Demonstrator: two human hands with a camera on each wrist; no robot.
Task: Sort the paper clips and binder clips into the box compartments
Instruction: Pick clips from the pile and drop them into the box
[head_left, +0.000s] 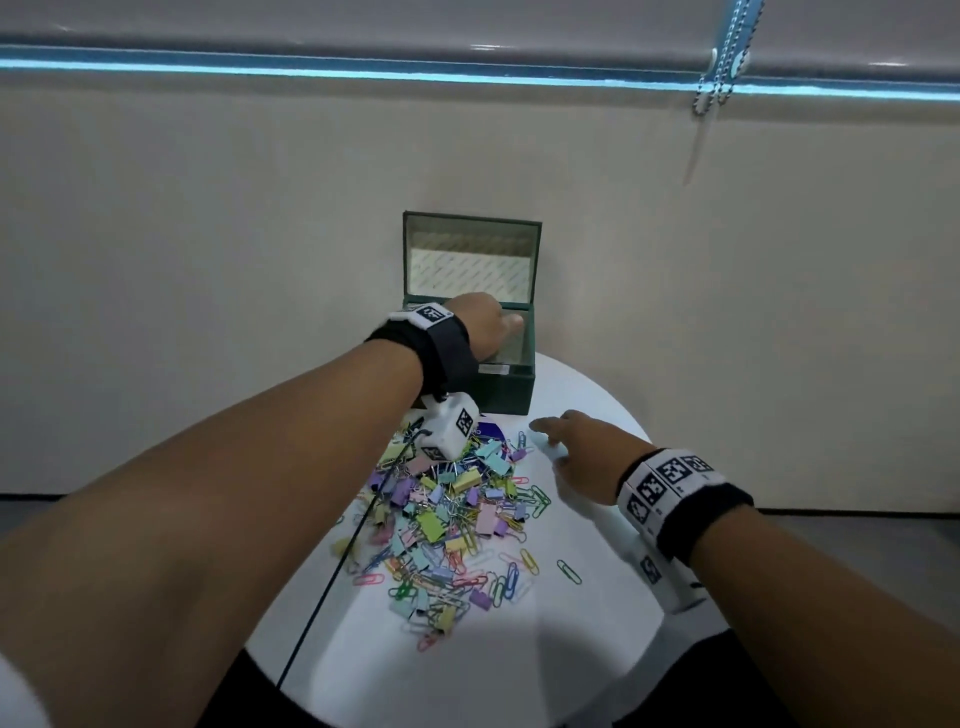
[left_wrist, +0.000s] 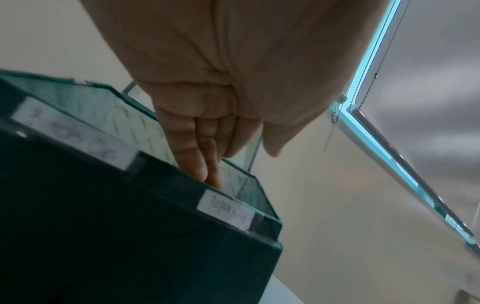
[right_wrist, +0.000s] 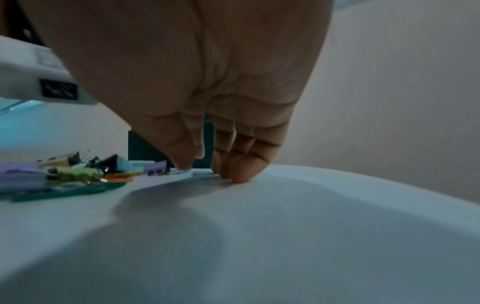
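Note:
A dark green box (head_left: 511, 387) with its mirrored lid up stands at the back of the round white table (head_left: 571, 649). Its front wall (left_wrist: 130, 236) carries two white labels. My left hand (head_left: 485, 325) reaches down into the box. Its straight fingers (left_wrist: 205, 162) dip behind the front wall near the right label, the thumb held apart, and I see nothing in them. A heap of pastel paper clips and binder clips (head_left: 447, 519) lies mid-table. My right hand (head_left: 576, 447) rests its fingertips (right_wrist: 239, 174) on the table at the heap's far right edge (right_wrist: 155, 169).
A lone green paper clip (head_left: 569, 571) lies right of the heap. A black cable (head_left: 322, 587) runs from my left wrist across the table's left side. The wall stands right behind the box. A blind chain (head_left: 722, 57) hangs top right.

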